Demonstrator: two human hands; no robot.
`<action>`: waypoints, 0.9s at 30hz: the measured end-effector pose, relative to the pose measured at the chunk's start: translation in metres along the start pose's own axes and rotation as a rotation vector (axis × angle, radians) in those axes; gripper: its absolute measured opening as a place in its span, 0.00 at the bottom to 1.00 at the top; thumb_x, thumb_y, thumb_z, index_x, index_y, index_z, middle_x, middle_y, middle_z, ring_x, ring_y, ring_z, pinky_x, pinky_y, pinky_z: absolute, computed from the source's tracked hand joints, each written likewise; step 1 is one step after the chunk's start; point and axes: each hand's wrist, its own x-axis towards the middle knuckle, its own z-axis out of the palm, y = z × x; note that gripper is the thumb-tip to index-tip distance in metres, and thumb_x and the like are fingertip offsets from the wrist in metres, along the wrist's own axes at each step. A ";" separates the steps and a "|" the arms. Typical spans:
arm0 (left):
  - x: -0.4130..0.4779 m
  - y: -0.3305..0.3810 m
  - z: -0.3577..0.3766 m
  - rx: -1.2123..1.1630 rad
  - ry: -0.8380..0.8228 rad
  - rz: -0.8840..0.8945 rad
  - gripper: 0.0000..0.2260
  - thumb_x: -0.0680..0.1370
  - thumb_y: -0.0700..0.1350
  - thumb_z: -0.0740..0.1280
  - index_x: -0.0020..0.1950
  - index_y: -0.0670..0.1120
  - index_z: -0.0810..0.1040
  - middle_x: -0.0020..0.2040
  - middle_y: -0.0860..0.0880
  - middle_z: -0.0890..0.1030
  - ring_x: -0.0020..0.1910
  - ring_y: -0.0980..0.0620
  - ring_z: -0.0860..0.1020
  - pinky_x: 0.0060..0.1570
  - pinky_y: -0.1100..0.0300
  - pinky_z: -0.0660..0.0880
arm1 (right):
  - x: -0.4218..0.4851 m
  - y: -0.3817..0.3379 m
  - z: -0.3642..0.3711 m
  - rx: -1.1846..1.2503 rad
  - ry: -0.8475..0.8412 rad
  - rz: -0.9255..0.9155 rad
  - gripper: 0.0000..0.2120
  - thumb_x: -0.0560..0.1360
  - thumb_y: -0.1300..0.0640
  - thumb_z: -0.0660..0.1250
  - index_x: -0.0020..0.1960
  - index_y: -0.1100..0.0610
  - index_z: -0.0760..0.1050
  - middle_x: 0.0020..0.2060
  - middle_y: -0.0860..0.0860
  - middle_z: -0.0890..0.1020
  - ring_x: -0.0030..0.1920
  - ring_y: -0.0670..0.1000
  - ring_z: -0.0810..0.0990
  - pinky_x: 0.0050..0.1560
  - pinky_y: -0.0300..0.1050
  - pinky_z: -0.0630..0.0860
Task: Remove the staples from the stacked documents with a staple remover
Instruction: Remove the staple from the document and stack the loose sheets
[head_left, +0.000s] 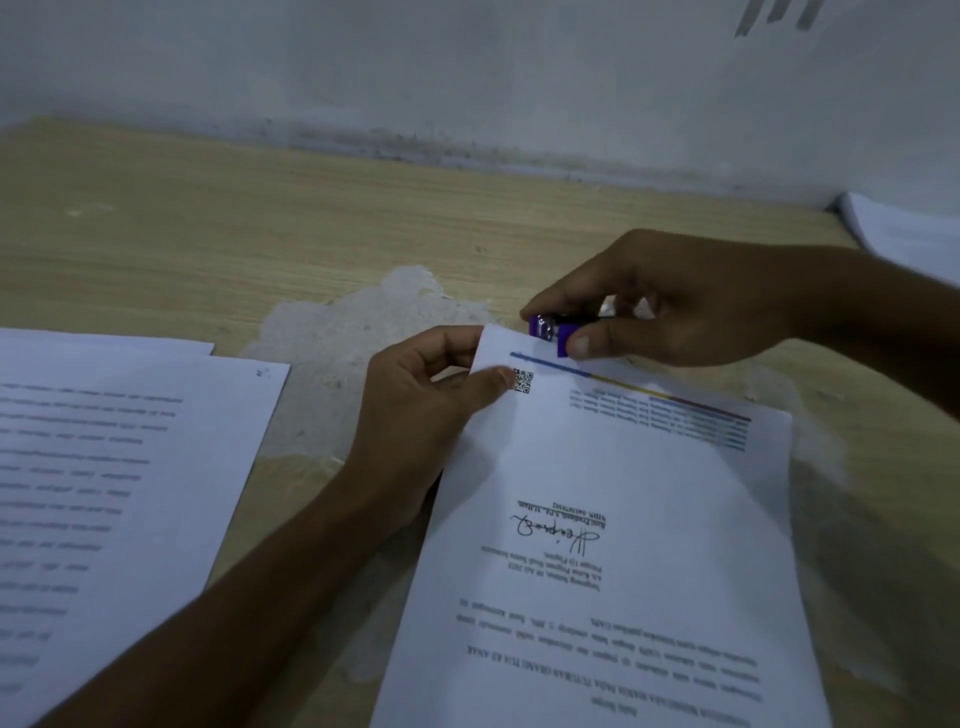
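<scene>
Nearest me, I read the white printed document (623, 519) on the pale wooden desk (208, 234), with a separate stack of white printed sheets (104, 467) to its left. The left hand (415, 415) pinches the document's far left corner. Just beyond, the purple plastic staple remover (550, 332) sits at the document's far edge, gripped between thumb and fingers of the right hand (675, 306).

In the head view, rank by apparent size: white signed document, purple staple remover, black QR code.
Largest first:
white signed document
purple staple remover, partly hidden by the right hand
black QR code
</scene>
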 end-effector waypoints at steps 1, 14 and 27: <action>0.000 0.000 0.000 -0.006 -0.005 -0.013 0.10 0.72 0.33 0.70 0.51 0.43 0.81 0.46 0.45 0.85 0.42 0.45 0.84 0.42 0.51 0.81 | -0.002 0.002 0.000 0.007 0.023 0.000 0.16 0.77 0.54 0.62 0.61 0.58 0.78 0.49 0.48 0.84 0.48 0.43 0.82 0.45 0.28 0.72; -0.001 0.004 0.002 -0.051 -0.006 -0.031 0.10 0.73 0.33 0.68 0.47 0.47 0.81 0.40 0.48 0.85 0.36 0.51 0.83 0.36 0.60 0.79 | -0.034 0.029 0.002 -0.037 0.102 0.161 0.16 0.75 0.48 0.67 0.57 0.57 0.79 0.44 0.49 0.84 0.44 0.45 0.80 0.43 0.31 0.74; -0.004 0.004 0.003 0.032 0.052 0.018 0.09 0.73 0.35 0.69 0.46 0.48 0.83 0.39 0.49 0.85 0.36 0.51 0.83 0.36 0.60 0.79 | -0.057 0.041 0.018 -0.453 0.069 0.458 0.21 0.74 0.47 0.67 0.66 0.44 0.70 0.59 0.44 0.75 0.56 0.48 0.74 0.56 0.49 0.74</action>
